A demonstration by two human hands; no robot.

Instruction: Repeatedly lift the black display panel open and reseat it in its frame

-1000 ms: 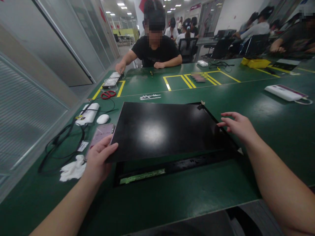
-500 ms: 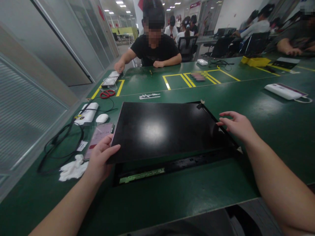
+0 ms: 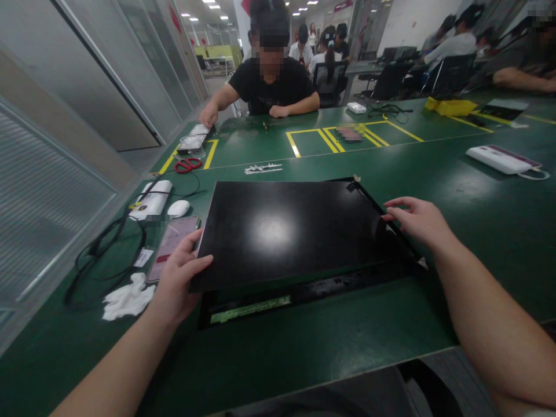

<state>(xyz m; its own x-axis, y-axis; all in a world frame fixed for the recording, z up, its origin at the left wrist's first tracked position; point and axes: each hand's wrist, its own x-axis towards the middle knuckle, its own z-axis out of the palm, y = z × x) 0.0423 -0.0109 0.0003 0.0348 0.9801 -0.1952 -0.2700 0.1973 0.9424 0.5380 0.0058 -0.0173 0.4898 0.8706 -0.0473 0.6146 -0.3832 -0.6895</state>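
A glossy black screen panel is tilted over a thin black frame, its left side raised. My left hand grips the panel's left edge, thumb on top and fingers underneath. At the right edge, my right hand has its fingers apart, the fingertips close to the frame's side; whether they touch it I cannot tell. A green strip shows inside the frame's near side. Small light tabs stick out at the frame's right corners.
Left of the panel lie a phone, crumpled white gloves, a black cable, a white mouse and a white box. Red scissors lie beyond. A white device rests at right. Across the table sits a person.
The raised left side of the panel sits very slightly lower. Both hands stay almost in the same place.
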